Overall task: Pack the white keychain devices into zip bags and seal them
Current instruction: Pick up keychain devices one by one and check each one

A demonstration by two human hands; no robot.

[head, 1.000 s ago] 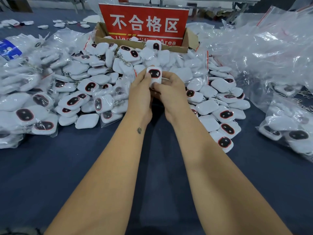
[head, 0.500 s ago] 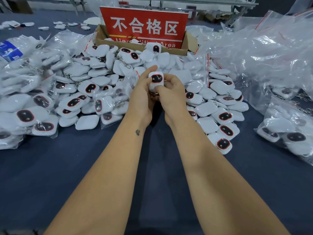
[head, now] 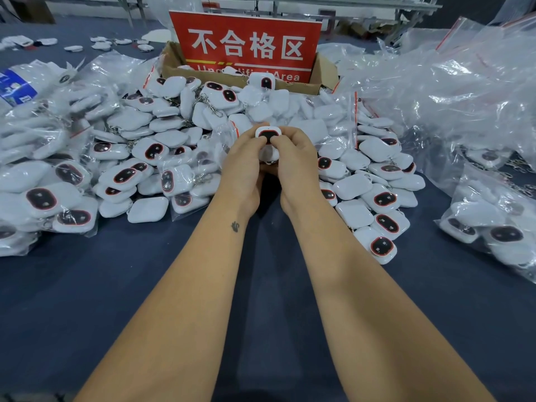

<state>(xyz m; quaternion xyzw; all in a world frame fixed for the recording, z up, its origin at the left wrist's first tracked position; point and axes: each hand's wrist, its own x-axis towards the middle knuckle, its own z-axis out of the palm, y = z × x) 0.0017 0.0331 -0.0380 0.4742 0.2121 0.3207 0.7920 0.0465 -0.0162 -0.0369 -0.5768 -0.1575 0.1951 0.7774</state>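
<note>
Bare blue tabletop (head: 87, 300) near; heaped white devices (head: 150, 146) ahead, cardboard box (head: 174, 65) behind, plastic bags (head: 449, 91) right.

held device (head: 268, 135): white shell, black oval window ringed in red
device pile (head: 162, 146): white, some faces with black ovals edged red
zip bags (head: 452, 91): clear, glossy, thin red strip along the seal
sign (head: 246, 47): red, white characters, a yellow stripe
box (head: 174, 63): brown cardboard
table (head: 87, 285): dark blue
label at 10 o'clock (head: 16, 87): blue print on white
</note>
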